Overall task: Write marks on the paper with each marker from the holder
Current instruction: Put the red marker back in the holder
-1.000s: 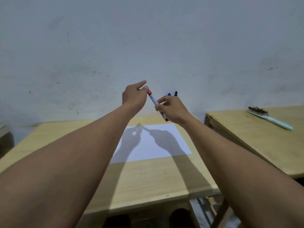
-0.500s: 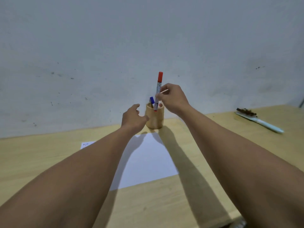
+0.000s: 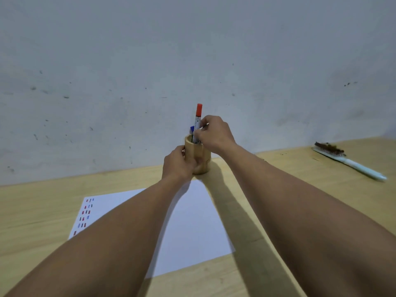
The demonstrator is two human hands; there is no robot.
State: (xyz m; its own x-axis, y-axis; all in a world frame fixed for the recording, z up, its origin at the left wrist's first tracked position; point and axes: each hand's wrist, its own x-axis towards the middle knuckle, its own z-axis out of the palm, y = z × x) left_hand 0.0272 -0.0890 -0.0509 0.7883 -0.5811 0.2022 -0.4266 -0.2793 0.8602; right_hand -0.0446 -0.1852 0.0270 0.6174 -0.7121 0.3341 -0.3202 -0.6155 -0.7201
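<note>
A round wooden holder (image 3: 201, 156) stands on the table by the wall. My left hand (image 3: 177, 165) grips its left side. My right hand (image 3: 212, 133) pinches a red-capped marker (image 3: 198, 120), which stands upright with its lower end inside the holder. A blue-capped marker (image 3: 192, 129) sticks up in the holder just left of it. A white sheet of paper (image 3: 190, 224) lies in front of the holder, partly under my forearms. Its left edge carries several short red, black and blue marks (image 3: 85, 213).
The wooden table (image 3: 40, 213) runs along a grey wall (image 3: 192, 50). A hairbrush (image 3: 347, 160) with a pale handle lies on the table at the far right.
My right hand has lowered the red-capped marker into the holder. My left hand has moved forward and closed around the holder. The view has tilted down toward the paper.
</note>
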